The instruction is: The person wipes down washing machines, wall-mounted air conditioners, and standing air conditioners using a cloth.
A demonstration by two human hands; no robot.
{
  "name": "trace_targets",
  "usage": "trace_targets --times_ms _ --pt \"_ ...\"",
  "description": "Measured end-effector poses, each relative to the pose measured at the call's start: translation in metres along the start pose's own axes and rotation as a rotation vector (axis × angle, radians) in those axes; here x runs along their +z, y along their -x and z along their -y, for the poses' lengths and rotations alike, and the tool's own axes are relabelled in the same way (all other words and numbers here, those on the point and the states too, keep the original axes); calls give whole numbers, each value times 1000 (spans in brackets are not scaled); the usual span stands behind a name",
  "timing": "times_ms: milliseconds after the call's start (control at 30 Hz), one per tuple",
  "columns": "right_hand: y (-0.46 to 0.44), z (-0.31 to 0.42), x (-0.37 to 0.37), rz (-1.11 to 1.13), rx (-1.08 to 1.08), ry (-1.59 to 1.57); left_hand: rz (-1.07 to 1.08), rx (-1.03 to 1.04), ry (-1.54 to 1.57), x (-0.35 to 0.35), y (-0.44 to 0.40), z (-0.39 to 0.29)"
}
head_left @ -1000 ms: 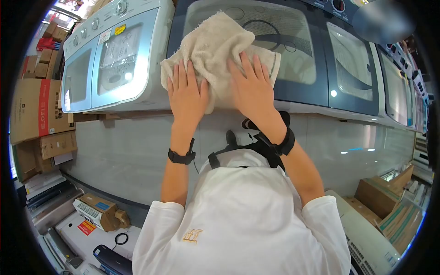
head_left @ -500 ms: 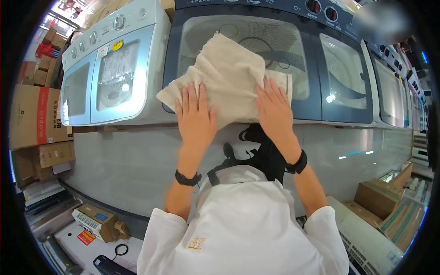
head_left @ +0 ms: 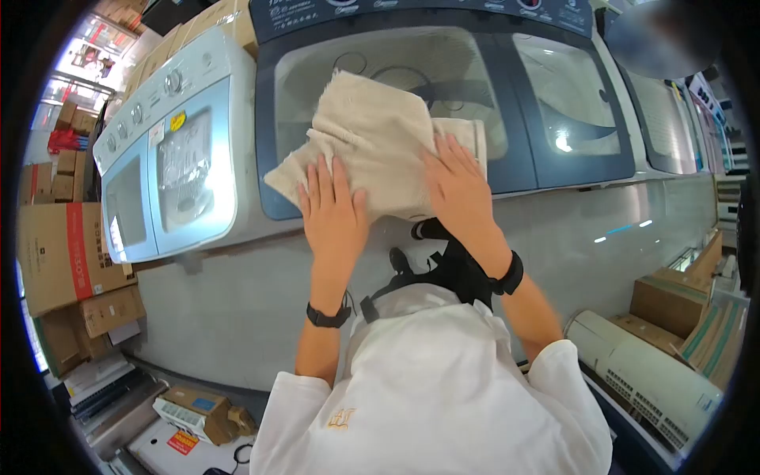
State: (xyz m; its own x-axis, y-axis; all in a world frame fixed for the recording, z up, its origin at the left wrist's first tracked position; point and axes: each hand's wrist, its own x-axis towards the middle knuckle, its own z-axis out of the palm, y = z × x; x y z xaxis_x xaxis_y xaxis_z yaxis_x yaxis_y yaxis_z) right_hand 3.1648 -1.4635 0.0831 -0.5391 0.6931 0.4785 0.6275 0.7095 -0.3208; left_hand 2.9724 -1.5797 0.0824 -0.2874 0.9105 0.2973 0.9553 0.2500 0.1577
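A beige cloth point(head_left: 372, 119), partly folded and wrinkled, lies over the front part of a dark twin-tub washing machine point(head_left: 518, 119). My left hand point(head_left: 336, 218) rests on the cloth's near left part, its fingers stretched out and flat. On the right side of the cloth, my right hand point(head_left: 463, 190) lies with extended fingers, slightly blurred. A striped edge of the cloth shows beyond the right fingertips. Much of the large transparent lid point(head_left: 467, 71) is covered by the cloth.
A light blue and white twin-tub washer point(head_left: 194, 174) stands to the left, with another machine point(head_left: 661, 119) to the right. Cardboard boxes point(head_left: 55, 245) are stacked at far left, and more boxes point(head_left: 669, 305) sit at lower right. Grey floor point(head_left: 214, 309) lies between.
The view has turned a little, so the washers appear tilted and shifted left. Both hands stay on the cloth, whose near edge appears slightly drawn up.
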Motion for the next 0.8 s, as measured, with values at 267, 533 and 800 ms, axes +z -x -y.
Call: trace_targets --times_ms 267,533,800 --pt "-38 26 45 -114 119 114 -66 2 -66 35 -47 -25" --pt "12 9 -5 50 48 77 -1 120 59 13 -11 -15" --pt "-36 9 27 -59 70 89 -105 83 -15 35 -45 -40"
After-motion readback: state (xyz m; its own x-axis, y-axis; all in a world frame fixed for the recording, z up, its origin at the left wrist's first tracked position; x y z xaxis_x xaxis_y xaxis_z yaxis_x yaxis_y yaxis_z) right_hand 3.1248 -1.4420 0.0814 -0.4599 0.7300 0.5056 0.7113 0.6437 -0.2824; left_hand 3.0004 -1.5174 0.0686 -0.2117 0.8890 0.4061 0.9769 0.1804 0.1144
